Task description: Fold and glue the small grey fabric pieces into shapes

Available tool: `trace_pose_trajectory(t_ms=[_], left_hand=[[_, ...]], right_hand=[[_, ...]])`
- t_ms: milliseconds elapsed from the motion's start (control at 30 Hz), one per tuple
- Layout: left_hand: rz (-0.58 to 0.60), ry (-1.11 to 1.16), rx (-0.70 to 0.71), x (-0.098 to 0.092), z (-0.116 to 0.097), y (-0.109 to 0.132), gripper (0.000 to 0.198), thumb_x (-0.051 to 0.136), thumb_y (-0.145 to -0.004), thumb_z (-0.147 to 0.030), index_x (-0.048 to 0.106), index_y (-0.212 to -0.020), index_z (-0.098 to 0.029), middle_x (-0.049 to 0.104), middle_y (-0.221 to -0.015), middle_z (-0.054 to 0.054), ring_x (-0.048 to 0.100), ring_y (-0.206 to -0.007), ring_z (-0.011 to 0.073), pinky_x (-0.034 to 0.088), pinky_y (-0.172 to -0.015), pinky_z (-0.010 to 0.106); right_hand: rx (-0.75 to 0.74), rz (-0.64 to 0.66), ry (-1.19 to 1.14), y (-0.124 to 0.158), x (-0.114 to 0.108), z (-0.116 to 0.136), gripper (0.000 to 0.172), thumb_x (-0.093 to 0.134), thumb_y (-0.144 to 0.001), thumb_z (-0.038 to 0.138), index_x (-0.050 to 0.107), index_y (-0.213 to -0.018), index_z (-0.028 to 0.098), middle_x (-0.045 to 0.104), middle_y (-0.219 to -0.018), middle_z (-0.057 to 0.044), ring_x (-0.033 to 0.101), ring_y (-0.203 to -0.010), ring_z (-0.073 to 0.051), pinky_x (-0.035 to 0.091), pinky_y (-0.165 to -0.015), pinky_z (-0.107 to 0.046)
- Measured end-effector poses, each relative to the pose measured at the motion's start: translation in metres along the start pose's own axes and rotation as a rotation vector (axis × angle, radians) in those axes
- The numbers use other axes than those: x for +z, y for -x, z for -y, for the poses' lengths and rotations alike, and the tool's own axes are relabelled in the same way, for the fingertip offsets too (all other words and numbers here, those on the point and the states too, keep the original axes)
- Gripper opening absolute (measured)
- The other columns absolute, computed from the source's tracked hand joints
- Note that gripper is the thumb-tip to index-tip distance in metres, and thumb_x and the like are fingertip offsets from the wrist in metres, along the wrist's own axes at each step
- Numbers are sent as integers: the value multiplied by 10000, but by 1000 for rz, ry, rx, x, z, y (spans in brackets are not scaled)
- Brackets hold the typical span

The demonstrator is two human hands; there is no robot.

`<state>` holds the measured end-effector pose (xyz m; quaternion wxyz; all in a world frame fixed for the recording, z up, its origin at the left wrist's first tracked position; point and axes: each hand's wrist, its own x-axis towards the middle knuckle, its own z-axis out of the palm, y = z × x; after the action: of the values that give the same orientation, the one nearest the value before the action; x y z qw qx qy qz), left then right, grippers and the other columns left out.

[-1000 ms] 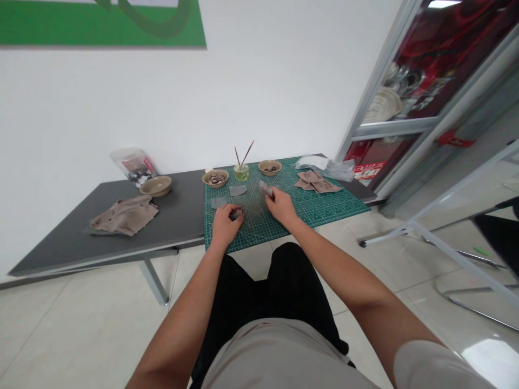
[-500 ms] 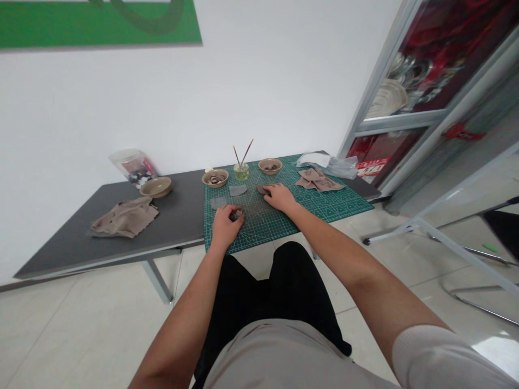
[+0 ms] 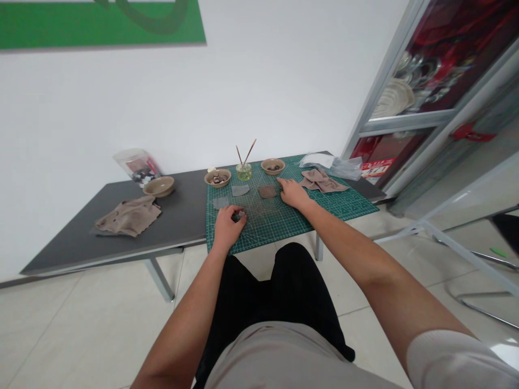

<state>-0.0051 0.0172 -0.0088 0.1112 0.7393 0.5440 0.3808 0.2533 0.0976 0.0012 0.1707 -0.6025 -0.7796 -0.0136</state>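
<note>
Near the front left of the green cutting mat (image 3: 267, 232), my left hand (image 3: 230, 224) is closed round a small dark object (image 3: 238, 215). My right hand (image 3: 292, 193) rests over the mat with fingers apart and holds nothing visible; it is just right of a flat brown piece (image 3: 267, 192). Two greyish pieces lie to the left, one upper (image 3: 240, 190) and one lower (image 3: 220, 203). Behind them stand a bowl with dark and pale bits (image 3: 218, 178), a glass jar with two brushes (image 3: 244, 172) and a second bowl (image 3: 273, 166).
A crumpled brown cloth (image 3: 322, 181) and a plastic bag (image 3: 344, 166) lie on the right. On the dark table (image 3: 178, 216) to the left are another cloth (image 3: 130, 217), a bowl (image 3: 159, 187) and a tipped clear container (image 3: 137, 166).
My right hand has moved right, off the brown piece, which now shows whole on the mat. My left hand stays closed at the same spot. The view has shifted slightly.
</note>
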Motion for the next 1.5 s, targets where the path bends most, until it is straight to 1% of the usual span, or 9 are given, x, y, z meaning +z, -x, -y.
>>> trace_pose_trajectory(t_ms=[167,267,500,667,833,1100,1267,1367,1500], left_hand=[[8,0,-8,0,-1,0,151,630,-795,-256,651,-942,-230,660,-920,39,556,-908,230,453,-824,375],[1,15,-9,0,-1,0,152,638,-792,-251,651,-942,-233,663,-924,40,558,-918,231,453,-828,373],[4,33,-16,1,-2,1,157,632,-791,-233,648,-947,-226,659,-924,37,556,-922,226,451,-833,365],[-11,48,-5,1,0,2,154,630,-791,-238,648,-942,-220,652,-912,38,556,-918,224,445,-835,362],[-34,111,-43,-1,4,2,166,637,-784,-234,655,-949,-215,643,-908,31,557,-883,203,444,-799,335],[-32,126,-50,-3,5,3,172,641,-784,-240,664,-953,-212,615,-861,19,533,-812,179,423,-744,309],[-35,138,-32,-2,5,3,180,639,-781,-239,665,-956,-203,616,-862,21,534,-822,181,420,-751,307],[-42,129,-36,-1,6,3,181,640,-780,-250,669,-952,-204,613,-856,23,532,-823,185,417,-747,307],[-57,136,-41,2,8,1,175,637,-784,-279,668,-938,-202,601,-839,22,532,-801,181,413,-737,306]], right_hand=[[-307,89,-26,-1,3,29,524,489,-908,274,473,-1430,231,455,-1486,-99,431,-1331,-295,341,-1081,-464],[-362,166,-22,-6,10,31,452,393,-974,322,515,-1401,235,468,-1474,-109,458,-1319,-281,360,-1071,-446],[-272,112,-35,-18,3,19,458,466,-953,360,549,-1364,176,527,-1414,-139,501,-1277,-291,355,-1082,-450],[-220,120,-185,-42,15,63,623,521,-909,493,459,-1422,145,544,-1393,-151,496,-1279,-292,349,-1084,-418],[-1,210,-137,-71,37,107,832,526,-830,660,398,-1446,114,475,-1425,-230,399,-1314,-422,321,-1044,-576],[179,192,-155,-84,33,118,834,707,-662,670,549,-1280,132,488,-1374,-232,399,-1301,-424,330,-1024,-575],[195,275,-269,-78,23,104,431,801,-672,430,676,-967,143,676,-1067,-171,606,-1063,-319,428,-924,-443],[142,171,-380,-62,9,98,221,757,-725,299,677,-869,152,696,-951,-122,637,-942,-249,452,-827,-339],[104,4,-429,-33,-23,95,170,677,-764,289,651,-861,152,684,-890,-77,616,-845,-201,448,-771,-302]])
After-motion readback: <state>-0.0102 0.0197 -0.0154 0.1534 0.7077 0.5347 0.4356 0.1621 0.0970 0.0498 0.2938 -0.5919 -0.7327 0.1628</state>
